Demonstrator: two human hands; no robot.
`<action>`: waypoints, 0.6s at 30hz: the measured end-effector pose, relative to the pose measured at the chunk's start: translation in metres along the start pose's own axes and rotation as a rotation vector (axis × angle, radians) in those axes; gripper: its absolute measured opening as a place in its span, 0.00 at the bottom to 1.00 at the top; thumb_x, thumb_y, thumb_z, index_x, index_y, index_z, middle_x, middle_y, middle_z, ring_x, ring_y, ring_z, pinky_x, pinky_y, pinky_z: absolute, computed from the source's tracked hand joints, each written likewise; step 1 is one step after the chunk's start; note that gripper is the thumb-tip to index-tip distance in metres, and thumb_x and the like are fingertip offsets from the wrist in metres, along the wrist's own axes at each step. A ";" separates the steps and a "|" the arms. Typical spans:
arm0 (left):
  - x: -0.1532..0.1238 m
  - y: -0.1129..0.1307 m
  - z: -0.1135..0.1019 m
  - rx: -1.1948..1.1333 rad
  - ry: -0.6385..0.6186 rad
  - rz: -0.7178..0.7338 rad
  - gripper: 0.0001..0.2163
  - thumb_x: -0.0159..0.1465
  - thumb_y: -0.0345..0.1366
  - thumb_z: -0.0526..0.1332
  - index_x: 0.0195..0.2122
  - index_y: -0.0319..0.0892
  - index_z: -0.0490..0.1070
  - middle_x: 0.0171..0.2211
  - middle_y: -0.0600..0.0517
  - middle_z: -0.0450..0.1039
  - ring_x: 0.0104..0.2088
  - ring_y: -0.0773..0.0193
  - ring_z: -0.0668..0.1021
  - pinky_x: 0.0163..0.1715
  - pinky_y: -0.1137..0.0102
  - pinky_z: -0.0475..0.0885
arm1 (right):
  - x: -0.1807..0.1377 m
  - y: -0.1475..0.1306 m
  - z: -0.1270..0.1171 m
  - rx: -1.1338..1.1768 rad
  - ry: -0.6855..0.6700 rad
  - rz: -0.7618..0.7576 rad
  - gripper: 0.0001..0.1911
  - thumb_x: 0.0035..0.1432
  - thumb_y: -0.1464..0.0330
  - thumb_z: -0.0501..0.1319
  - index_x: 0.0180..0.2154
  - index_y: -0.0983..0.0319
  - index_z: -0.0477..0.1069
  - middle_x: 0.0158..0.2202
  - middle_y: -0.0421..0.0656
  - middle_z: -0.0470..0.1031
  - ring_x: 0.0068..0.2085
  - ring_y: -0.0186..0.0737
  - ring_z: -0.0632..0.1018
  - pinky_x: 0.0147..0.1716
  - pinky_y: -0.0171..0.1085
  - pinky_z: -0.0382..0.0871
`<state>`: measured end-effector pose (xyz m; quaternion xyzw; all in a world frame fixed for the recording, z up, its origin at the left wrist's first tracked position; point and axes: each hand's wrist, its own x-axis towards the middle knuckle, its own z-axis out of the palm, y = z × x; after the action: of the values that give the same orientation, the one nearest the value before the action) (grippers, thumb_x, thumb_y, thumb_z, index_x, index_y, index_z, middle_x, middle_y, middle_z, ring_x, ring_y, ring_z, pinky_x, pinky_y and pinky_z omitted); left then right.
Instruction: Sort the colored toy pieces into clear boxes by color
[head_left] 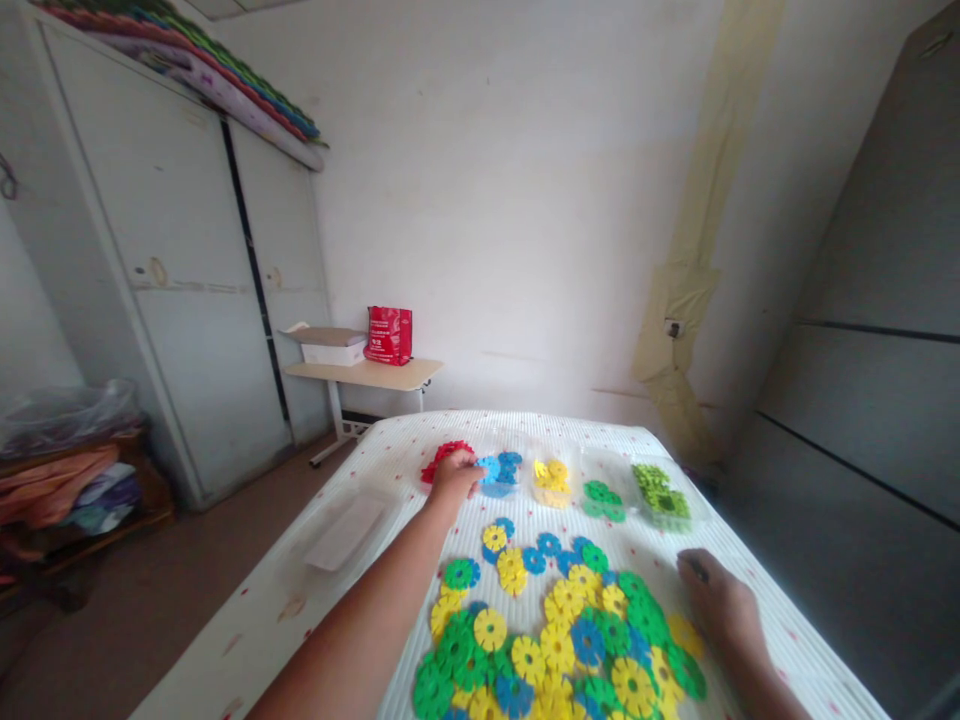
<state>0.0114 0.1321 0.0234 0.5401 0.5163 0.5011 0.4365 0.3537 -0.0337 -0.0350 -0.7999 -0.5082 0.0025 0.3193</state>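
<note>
My left hand (455,477) reaches over the far side of the table, its fingers pinched on a blue snowflake disc (489,469). Beneath that disc stands a clear container of blue discs (510,464). Red pieces (444,455) lie just behind my left hand and are partly hidden by it. My right hand (721,597) rests curled on the right side of the table. Something dark shows by its fingers, too small to name. Between my arms spreads a loose pile of yellow, green and blue slotted discs (557,648).
Along the far side stand clear containers with yellow discs (552,480), green discs (604,498) and light green pieces (660,492). A clear plastic tray (349,530) lies at left on the white tablecloth (217,640). Beyond, a side table (375,374) carries a red bag (389,335) and a box (332,352).
</note>
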 end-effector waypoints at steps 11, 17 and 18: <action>-0.018 -0.017 0.023 0.164 0.144 0.088 0.07 0.50 0.28 0.57 0.31 0.39 0.69 0.25 0.54 0.72 0.20 0.71 0.73 0.20 0.77 0.67 | 0.000 -0.002 -0.002 0.055 0.020 -0.013 0.17 0.48 0.58 0.48 0.29 0.59 0.71 0.29 0.43 0.77 0.31 0.42 0.76 0.31 0.33 0.65; -0.064 -0.038 -0.022 0.252 0.145 0.153 0.06 0.49 0.33 0.56 0.26 0.42 0.70 0.20 0.56 0.71 0.20 0.68 0.73 0.21 0.77 0.66 | -0.002 0.000 0.004 0.061 0.016 -0.060 0.16 0.50 0.60 0.49 0.29 0.60 0.72 0.28 0.43 0.77 0.30 0.41 0.75 0.30 0.34 0.64; -0.069 -0.043 -0.029 0.258 0.145 0.157 0.06 0.48 0.34 0.56 0.26 0.42 0.70 0.20 0.56 0.71 0.20 0.68 0.72 0.20 0.76 0.66 | -0.002 -0.001 0.004 0.058 -0.002 -0.061 0.16 0.50 0.61 0.49 0.29 0.60 0.72 0.28 0.43 0.77 0.30 0.41 0.75 0.30 0.34 0.64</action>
<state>-0.0203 0.0661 -0.0217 0.5930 0.5626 0.5008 0.2846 0.3501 -0.0331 -0.0385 -0.7746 -0.5323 0.0084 0.3415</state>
